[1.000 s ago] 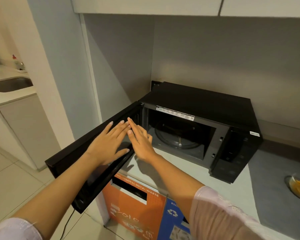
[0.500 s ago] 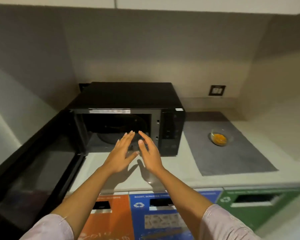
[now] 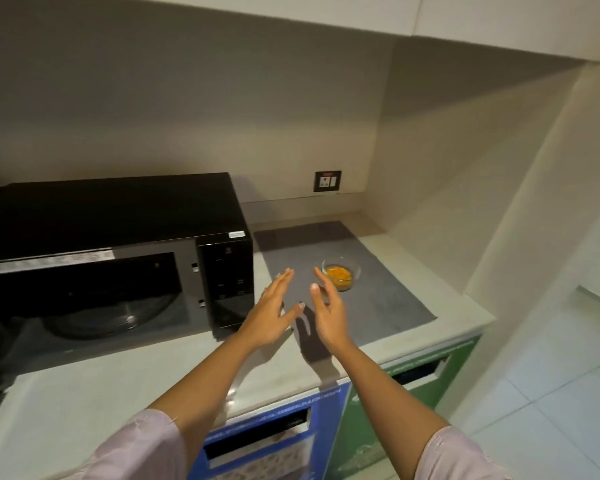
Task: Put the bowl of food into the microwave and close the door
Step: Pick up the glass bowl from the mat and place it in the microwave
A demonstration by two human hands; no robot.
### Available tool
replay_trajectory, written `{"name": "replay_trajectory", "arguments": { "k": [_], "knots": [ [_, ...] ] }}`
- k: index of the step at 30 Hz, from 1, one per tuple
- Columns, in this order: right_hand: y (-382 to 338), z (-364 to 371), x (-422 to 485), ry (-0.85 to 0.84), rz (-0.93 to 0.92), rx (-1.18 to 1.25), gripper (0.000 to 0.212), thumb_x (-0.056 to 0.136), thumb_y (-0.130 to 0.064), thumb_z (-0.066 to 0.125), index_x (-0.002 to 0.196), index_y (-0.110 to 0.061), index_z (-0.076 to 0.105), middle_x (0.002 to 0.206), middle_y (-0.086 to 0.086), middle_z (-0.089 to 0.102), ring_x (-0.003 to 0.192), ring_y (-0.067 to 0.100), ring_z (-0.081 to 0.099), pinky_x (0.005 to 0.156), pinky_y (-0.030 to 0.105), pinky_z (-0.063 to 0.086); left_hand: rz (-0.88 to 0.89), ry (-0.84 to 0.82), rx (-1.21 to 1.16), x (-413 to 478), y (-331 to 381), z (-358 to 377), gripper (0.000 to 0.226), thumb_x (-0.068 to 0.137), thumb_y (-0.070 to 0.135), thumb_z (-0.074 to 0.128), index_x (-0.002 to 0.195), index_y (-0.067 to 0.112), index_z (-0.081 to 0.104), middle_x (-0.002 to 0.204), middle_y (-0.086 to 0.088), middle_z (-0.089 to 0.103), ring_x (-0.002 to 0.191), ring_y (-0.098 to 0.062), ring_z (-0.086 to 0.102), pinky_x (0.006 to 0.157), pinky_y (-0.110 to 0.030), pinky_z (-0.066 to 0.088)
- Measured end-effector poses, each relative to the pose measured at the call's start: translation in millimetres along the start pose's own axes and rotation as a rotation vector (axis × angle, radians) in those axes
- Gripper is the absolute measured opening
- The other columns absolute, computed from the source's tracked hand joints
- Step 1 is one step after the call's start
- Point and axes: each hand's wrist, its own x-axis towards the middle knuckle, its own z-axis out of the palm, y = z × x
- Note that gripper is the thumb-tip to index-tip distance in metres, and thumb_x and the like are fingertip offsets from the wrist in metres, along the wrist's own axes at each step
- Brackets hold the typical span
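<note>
Head view: left hand (image 3: 269,315) and right hand (image 3: 329,315) both spread, palms facing each other, holding nothing — hovering over the grey mat (image 3: 388,306). Bowl of food (image 3: 341,276) sits on the mat at 1 o'clock from the right hand, just beyond its fingertips. Microwave (image 3: 118,216) at 9 o'clock — cavity exposed.

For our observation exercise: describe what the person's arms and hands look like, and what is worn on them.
Both forearms are bare. Pale pink, loose fabric sleeves end near the elbows. The left hand and right hand are bare: no gloves, and no rings, watch or bracelets show. The fingernails look short and unpainted.
</note>
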Motion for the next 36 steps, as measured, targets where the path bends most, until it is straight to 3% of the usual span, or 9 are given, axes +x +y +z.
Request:
{"name": "replay_trajectory", "arguments": {
  "k": [2,8,13,16,20,25,29,32,36],
  "knots": [
    [14,-18,20,0.03,0.025,0.006,0.045,0.099,-0.038,0.048,0.143,-0.03,0.046,0.148,-0.009,0.048,0.134,0.007,0.045,0.104,0.021,0.038,-0.034,0.001,-0.047,23,2,17,0.074,0.093,0.048,0.051,0.153,0.033,0.009,0.164,0.01,0.006,0.151,-0.011,0.004,0.118,-0.031,0.013],
    [53,-61,79,0.082,0.14,-0.021,0.047,0.1,-0.028,0.05,0.145,-0.015,0.044,0.142,0.008,0.053,0.13,0.026,0.052,0.108,0.042,0.044,-0.172,0.031,-0.155,89,-1,57,0.072,0.094,0.042,0.053,0.154,0.03,0.015,0.164,0.006,0.01,0.15,-0.016,0.015,0.121,-0.036,0.02],
    [84,-90,118,0.044,0.25,-0.009,0.051,0.098,-0.017,0.055,0.146,-0.011,0.039,0.144,0.015,0.051,0.127,0.026,0.051,0.103,0.033,0.04,-0.277,0.072,-0.224,129,-10,82,0.067,0.095,0.03,0.055,0.153,0.024,0.022,0.163,0.0,0.016,0.147,-0.022,0.026,0.116,-0.033,0.025],
    [101,-104,145,0.025,0.331,0.048,0.057,0.097,-0.013,0.056,0.149,-0.01,0.033,0.148,0.016,0.045,0.123,0.02,0.049,0.095,0.027,0.038,-0.356,0.111,-0.279,154,-14,97,0.067,0.095,0.028,0.056,0.153,0.02,0.022,0.163,-0.003,0.017,0.148,-0.024,0.025,0.121,-0.042,0.024],
    [119,-111,177,-0.016,0.436,0.142,0.064,0.099,-0.009,0.05,0.155,-0.01,0.017,0.161,0.016,0.023,0.144,0.031,0.033,0.099,0.027,0.036,-0.443,0.136,-0.379,181,-17,117,0.068,0.094,0.027,0.058,0.152,0.015,0.024,0.16,-0.009,0.024,0.145,-0.028,0.03,0.118,-0.048,0.029],
    [142,-103,207,-0.019,0.545,0.185,0.067,0.098,-0.006,0.051,0.155,-0.006,0.015,0.161,0.019,0.022,0.145,0.034,0.031,0.119,0.043,0.027,-0.546,0.22,-0.467,210,-17,137,0.062,0.091,0.015,0.063,0.145,0.006,0.035,0.148,-0.015,0.043,0.134,-0.032,0.046,0.113,-0.042,0.037],
    [155,-96,218,-0.087,0.575,0.153,0.053,0.099,-0.006,0.049,0.148,-0.001,0.029,0.148,0.028,0.041,0.126,0.037,0.05,0.101,0.043,0.046,-0.559,0.237,-0.458,220,-23,148,0.053,0.085,0.005,0.068,0.133,0.003,0.046,0.132,-0.022,0.059,0.119,-0.032,0.058,0.101,-0.038,0.046],
    [164,-98,227,-0.063,0.589,0.141,0.048,0.097,-0.002,0.05,0.143,0.003,0.037,0.141,0.027,0.048,0.126,0.039,0.052,0.11,0.047,0.04,-0.593,0.22,-0.408,223,-25,151,0.06,0.089,0.015,0.065,0.141,0.006,0.038,0.133,-0.02,0.057,0.122,-0.035,0.056,0.098,-0.035,0.044],
    [170,-102,223,-0.147,0.521,0.174,0.025,0.097,0.004,0.045,0.12,0.001,0.055,0.111,0.023,0.059,0.081,0.022,0.06,0.072,0.028,0.051,-0.621,0.24,-0.386,227,-34,153,0.052,0.094,0.015,0.057,0.142,0.006,0.04,0.139,-0.02,0.054,0.128,-0.036,0.051,0.106,-0.038,0.041]
  ]
}}
